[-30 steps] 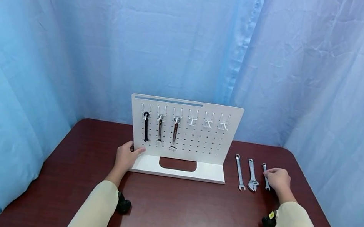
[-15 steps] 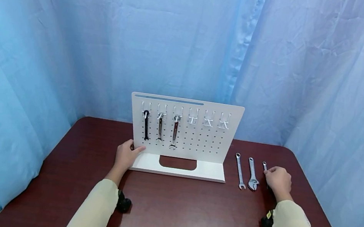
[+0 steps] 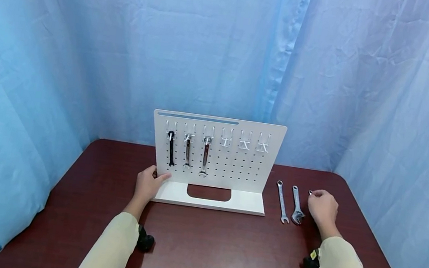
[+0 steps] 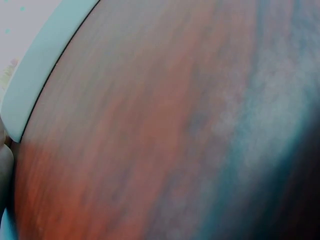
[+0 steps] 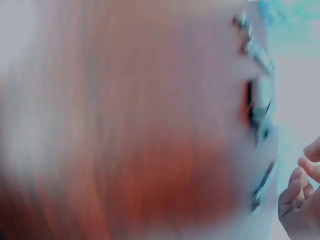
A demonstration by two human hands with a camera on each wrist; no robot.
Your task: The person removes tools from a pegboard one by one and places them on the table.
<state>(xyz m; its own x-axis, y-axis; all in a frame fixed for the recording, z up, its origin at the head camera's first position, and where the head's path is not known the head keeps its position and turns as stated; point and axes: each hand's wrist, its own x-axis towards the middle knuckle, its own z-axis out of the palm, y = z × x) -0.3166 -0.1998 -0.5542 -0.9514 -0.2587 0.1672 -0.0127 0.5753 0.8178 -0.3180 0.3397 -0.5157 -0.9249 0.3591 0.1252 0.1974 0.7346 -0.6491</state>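
My left hand (image 3: 147, 184) grips the lower left edge of a white pegboard (image 3: 242, 170), thumb at the front. In the left wrist view the pegboard's pale edge (image 4: 42, 75) crosses the upper left corner. My right hand (image 3: 323, 208) is over the small wrench (image 3: 310, 192), whose ring end alone shows past the fingers in the head view. The right wrist view shows that small wrench (image 5: 262, 187) lying on the table, apart from the loosely bent fingers (image 5: 292, 192). To its left lie an adjustable wrench (image 3: 297, 205) and a combination wrench (image 3: 282, 202).
Three wrenches hang on the pegboard's left hooks: a black wrench (image 3: 171, 150), a silver wrench (image 3: 188, 151) and a longer wrench (image 3: 205, 155). Three bare hooks (image 3: 244, 143) are to their right. A blue curtain (image 3: 226, 53) surrounds the dark red table (image 3: 223, 249).
My right hand has moved forward and slightly left over the small wrench, hiding most of it. The wrenches on the table stay in place. My left hand keeps its grip on the pegboard.
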